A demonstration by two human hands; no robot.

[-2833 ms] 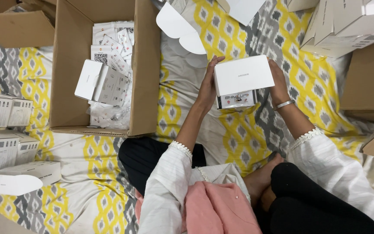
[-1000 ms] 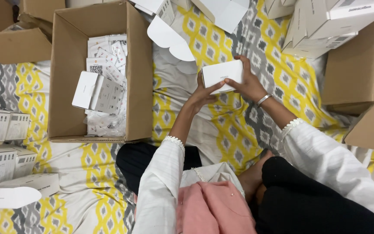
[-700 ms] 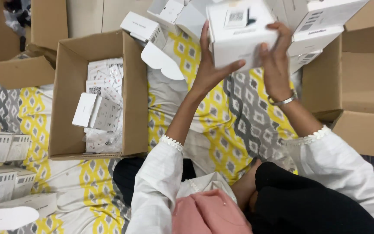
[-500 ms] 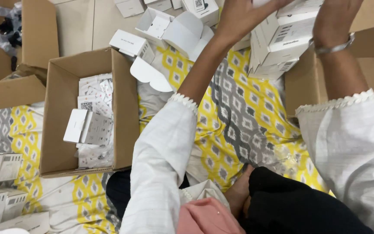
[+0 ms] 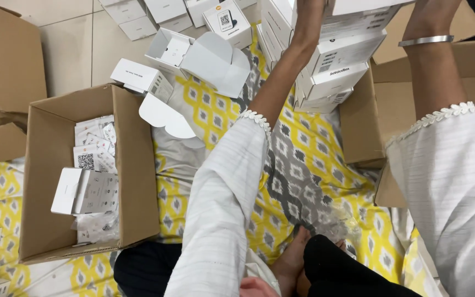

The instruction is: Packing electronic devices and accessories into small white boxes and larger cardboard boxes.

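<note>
Both my arms reach up and away to the top edge of the view. My left hand (image 5: 310, 14) and my right hand (image 5: 432, 16), with a metal bangle at the wrist, press on the two ends of a white box (image 5: 366, 5). The frame cuts off my fingers and most of that box. It sits on top of a stack of white boxes (image 5: 333, 71) beside a brown carton (image 5: 369, 126) on the right.
An open brown carton (image 5: 133, 165) on the left holds leaflets (image 5: 92, 154) and a small white box (image 5: 83, 191). Opened white boxes (image 5: 193, 52) lie on the tiled floor and on the yellow and grey patterned cloth (image 5: 215, 115). More cartons stand at far left.
I lifted the white box from my lap up and away to the stack at the top right. The view tilted up, showing the floor and more boxes.
</note>
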